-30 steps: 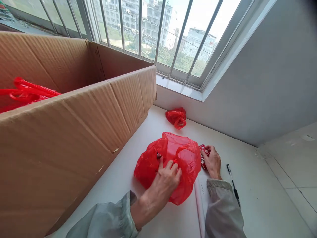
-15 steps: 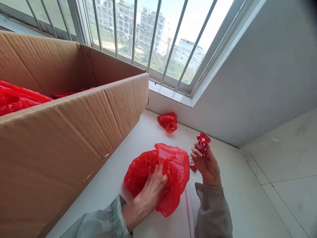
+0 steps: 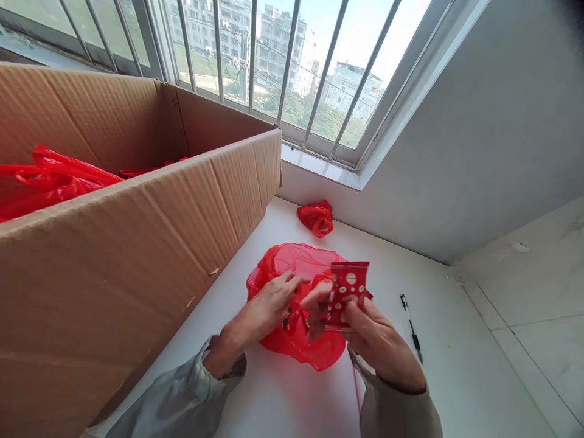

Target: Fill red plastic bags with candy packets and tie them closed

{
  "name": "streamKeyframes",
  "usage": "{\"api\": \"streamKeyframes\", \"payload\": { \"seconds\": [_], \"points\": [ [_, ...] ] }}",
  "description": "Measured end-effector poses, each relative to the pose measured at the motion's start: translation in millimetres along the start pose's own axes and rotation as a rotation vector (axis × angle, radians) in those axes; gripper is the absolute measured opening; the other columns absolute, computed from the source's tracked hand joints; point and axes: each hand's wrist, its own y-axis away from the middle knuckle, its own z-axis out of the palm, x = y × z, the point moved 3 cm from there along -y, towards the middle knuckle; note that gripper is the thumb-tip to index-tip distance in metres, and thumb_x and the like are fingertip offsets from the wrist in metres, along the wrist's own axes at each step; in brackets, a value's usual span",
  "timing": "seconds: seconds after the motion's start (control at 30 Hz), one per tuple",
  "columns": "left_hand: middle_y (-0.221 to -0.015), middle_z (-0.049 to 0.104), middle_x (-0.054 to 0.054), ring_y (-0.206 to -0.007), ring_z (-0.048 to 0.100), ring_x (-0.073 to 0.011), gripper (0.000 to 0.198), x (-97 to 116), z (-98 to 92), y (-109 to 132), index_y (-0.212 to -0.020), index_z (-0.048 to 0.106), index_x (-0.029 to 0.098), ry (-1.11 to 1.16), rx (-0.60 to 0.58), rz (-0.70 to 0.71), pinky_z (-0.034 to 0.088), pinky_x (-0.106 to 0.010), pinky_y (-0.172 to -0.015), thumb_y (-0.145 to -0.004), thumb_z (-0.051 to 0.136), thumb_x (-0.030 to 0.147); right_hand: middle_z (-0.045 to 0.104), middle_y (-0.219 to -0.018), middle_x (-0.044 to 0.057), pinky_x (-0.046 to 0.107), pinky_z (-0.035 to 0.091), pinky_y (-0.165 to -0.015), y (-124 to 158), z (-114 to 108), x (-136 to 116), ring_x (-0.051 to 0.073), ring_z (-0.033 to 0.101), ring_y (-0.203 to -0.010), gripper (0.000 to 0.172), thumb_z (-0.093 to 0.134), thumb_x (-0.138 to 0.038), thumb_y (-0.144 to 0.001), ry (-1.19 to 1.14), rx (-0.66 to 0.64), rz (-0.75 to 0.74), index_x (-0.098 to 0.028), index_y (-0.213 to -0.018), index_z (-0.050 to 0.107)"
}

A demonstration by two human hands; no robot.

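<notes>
My right hand [image 3: 376, 334] pinches a small red sachet with white dots [image 3: 350, 280], holding it upright above the table. Below it, a thin red plastic bag [image 3: 314, 356] lies spread open. My left hand [image 3: 264, 307] is over the left side of this bag, fingers stretched out towards its middle, with nothing visibly gripped. Whether those fingertips touch the plastic is hard to tell. Inside the bag, between my hands, something dark and red with a white pattern [image 3: 289, 319] shows in part. The rest of the contents is hidden.
A big cardboard box [image 3: 137, 255] on the left holds red plastic bags [image 3: 68, 182]. A crumpled red bag [image 3: 316, 218] sits by the wall. To the right, a black pen [image 3: 412, 328] lies on the white table [image 3: 460, 365]. Behind is a barred window [image 3: 310, 79].
My right hand has brought the sachet left and nearer, over the bag. My left hand has come out of the bag's folds, its fingers now straighter. The pen has come into sight.
</notes>
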Motion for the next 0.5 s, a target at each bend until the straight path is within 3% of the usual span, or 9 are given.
{"api": "streamKeyframes", "payload": {
  "seconds": [0.1,0.2,0.27,0.4,0.5],
  "points": [
    [-0.115,0.065,-0.007,-0.107,0.06,-0.0221,0.036,1.3,-19.6,-5.2,-0.12,0.059,0.021,0.242,0.06,-0.108,0.047,-0.031,-0.092,-0.089,0.05,0.035,0.053,-0.071,0.001,0.023,0.041,-0.06,-16.5,-1.6,16.9,0.012,0.048,-0.065,0.033,0.056,-0.047,-0.087,0.38,-0.033,0.098,-0.017,-0.074,0.06],
    [-0.104,0.07,-0.006,-0.098,0.064,-0.0206,0.045,-1.1,-20.1,-6.0,-0.11,0.066,0.019,0.49,0.083,-0.226,0.049,-0.03,-0.084,-0.094,0.036,0.049,0.048,-0.054,-0.003,0.022,0.03,-0.05,-29.8,-19.9,34.7,0.008,0.041,-0.052,0.04,0.06,-0.043,-0.083,0.582,0.022,0.21,-0.016,-0.056,0.05],
    [-0.096,0.071,-0.006,-0.091,0.065,-0.0198,0.052,-1.3,-16.0,-5.4,-0.102,0.069,0.017,0.554,0.073,-0.254,0.05,-0.029,-0.08,-0.094,0.033,0.054,0.048,-0.05,-0.003,0.023,0.027,-0.048,-31.7,-31.7,43.1,0.007,0.04,-0.049,0.04,0.062,-0.04,-0.08,0.609,0.04,0.274,-0.015,-0.051,0.05],
    [-0.086,0.07,-0.004,-0.08,0.064,-0.0178,0.032,-0.3,-7.6,-5.9,-0.093,0.069,0.016,0.506,0.021,-0.197,0.049,-0.026,-0.071,-0.08,0.064,0.045,0.06,-0.056,0.0,0.022,0.033,-0.054,-26.6,-43.3,47.6,0.01,0.049,-0.055,0.032,0.062,-0.037,-0.079,0.532,0.047,0.286,-0.013,-0.057,0.062],
    [-0.075,0.067,-0.002,-0.068,0.061,-0.015,0.026,-6.3,-1.9,-7.9,-0.085,0.067,0.014,0.574,0.003,-0.245,0.047,-0.024,-0.061,-0.071,0.073,0.035,0.062,-0.057,0.0,0.022,0.035,-0.055,-23.9,-48.2,46.2,0.011,0.051,-0.056,0.028,0.068,-0.039,-0.074,0.477,0.098,0.269,-0.013,-0.064,0.067]
  ]
}}
